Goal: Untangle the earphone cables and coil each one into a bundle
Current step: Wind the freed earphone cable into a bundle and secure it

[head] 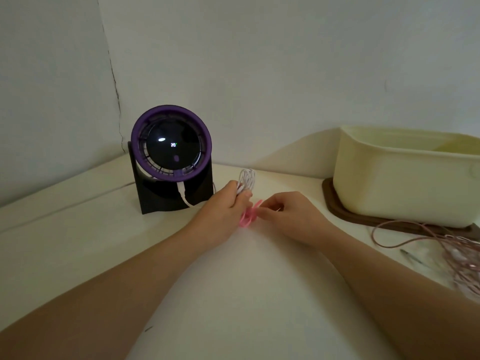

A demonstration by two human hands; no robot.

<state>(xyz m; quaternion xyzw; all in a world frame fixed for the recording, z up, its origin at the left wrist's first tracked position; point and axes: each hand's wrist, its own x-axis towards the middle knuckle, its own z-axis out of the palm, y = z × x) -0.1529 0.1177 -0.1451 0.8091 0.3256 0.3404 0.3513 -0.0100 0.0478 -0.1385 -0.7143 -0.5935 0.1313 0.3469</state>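
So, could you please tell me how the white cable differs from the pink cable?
The white cable is coiled into a bundle; the pink cable sprawls loose and tangled. The white cable is gripped in the left hand; the pink cable lies untouched on the table. Both are thin cords.

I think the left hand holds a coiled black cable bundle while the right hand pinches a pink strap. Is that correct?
Not quite: the head view shows the coiled cable bundle in the left hand is white, not black. The right hand does pinch the pink strap.
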